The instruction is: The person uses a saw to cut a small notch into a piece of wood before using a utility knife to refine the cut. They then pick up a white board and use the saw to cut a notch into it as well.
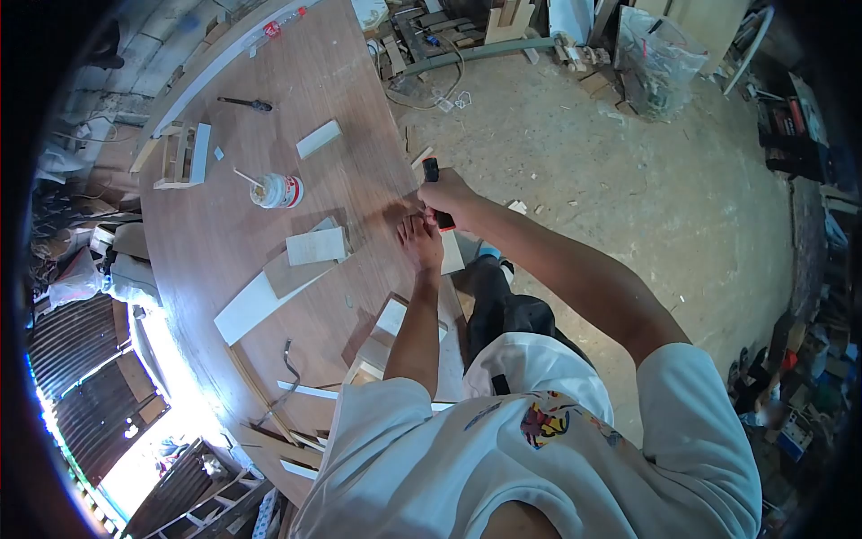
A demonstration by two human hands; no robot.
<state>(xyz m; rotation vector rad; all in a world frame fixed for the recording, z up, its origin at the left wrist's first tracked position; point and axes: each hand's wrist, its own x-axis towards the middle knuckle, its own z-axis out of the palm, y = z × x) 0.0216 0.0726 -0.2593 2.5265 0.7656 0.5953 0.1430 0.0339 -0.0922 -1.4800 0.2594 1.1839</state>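
My right hand (446, 196) is closed round a black and orange tool (443, 218) at the table's right edge. Right beside it, my left hand (420, 242) lies low at the edge of the wooden table (368, 171), its fingers close to the tool; whether they press on something small is hidden. A pale board (451, 253) shows just below the tool. To the left, a white block (316, 246) rests on a longer white-faced board (247, 308). An open glue jar (278, 191) with a stick in it stands further left.
Another white block (319, 139) and a dark tool (245, 103) lie on the table's far part. A small wooden frame (186, 155) stands at the left edge. Near my left arm are box-like pieces (391, 317) and a bent metal bar (289, 364). Wood scraps and a plastic bag (660, 58) are on the floor.
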